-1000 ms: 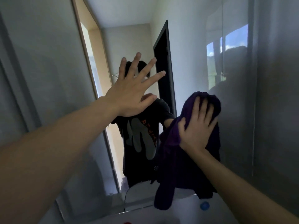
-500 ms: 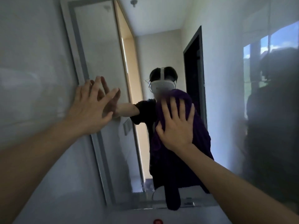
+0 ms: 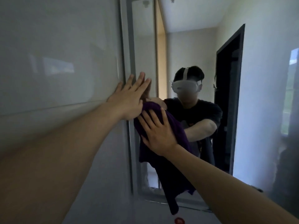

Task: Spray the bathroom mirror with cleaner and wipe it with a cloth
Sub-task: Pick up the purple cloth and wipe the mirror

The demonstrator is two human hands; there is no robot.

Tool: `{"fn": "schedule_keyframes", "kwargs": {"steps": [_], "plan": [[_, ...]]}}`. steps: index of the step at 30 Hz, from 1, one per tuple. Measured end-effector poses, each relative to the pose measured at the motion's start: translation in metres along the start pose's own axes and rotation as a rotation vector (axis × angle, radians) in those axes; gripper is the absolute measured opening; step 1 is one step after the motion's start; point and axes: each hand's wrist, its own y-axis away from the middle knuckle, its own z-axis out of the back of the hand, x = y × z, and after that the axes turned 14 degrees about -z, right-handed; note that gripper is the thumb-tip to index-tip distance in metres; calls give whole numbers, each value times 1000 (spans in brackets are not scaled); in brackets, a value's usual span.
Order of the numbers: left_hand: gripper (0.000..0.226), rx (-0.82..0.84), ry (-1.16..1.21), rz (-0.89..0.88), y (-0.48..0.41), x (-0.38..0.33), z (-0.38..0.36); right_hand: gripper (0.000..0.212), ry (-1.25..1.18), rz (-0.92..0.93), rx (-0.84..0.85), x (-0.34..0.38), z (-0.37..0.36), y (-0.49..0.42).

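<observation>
The bathroom mirror (image 3: 191,50) fills the centre and right of the head view, with its grey frame (image 3: 127,62) on the left. A dark purple cloth (image 3: 169,172) hangs against the glass near that left edge. My right hand (image 3: 157,135) presses flat on the cloth with straight, spread fingers. My left hand (image 3: 129,97) lies flat with straight fingers across the mirror frame and the wall, just above and left of the cloth. No spray bottle is in view.
A pale glossy tiled wall (image 3: 56,62) lies left of the mirror. The mirror shows a person wearing a white headset, a dark doorway (image 3: 229,94) and a window. A small red object (image 3: 179,221) sits at the bottom edge below the mirror.
My right hand has slid the cloth leftward across the glass to the mirror's left edge. My left hand has moved left from mid-mirror onto the frame, and the view has turned left.
</observation>
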Motion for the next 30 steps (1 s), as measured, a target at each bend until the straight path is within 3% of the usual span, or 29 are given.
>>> {"fn": "schedule_keyframes", "kwargs": {"steps": [6,13,21,24,30], "plan": [[74,-6,-9,-4,-1,3,-3,71,-57,-143,-3,43,-2,-26],[89,10,-104,-10,-2,4,-8,81,-78,-44,18,66,-31,9],[153,-109,-167,8,-13,1,-39,84,-18,63,153,74,-59,70],[148,-219,-92,-29,-14,6,-47,88,-16,75,189,75,-64,85],[149,-241,-99,-38,-13,8,-46,81,51,203,161,50,-61,88]]}}
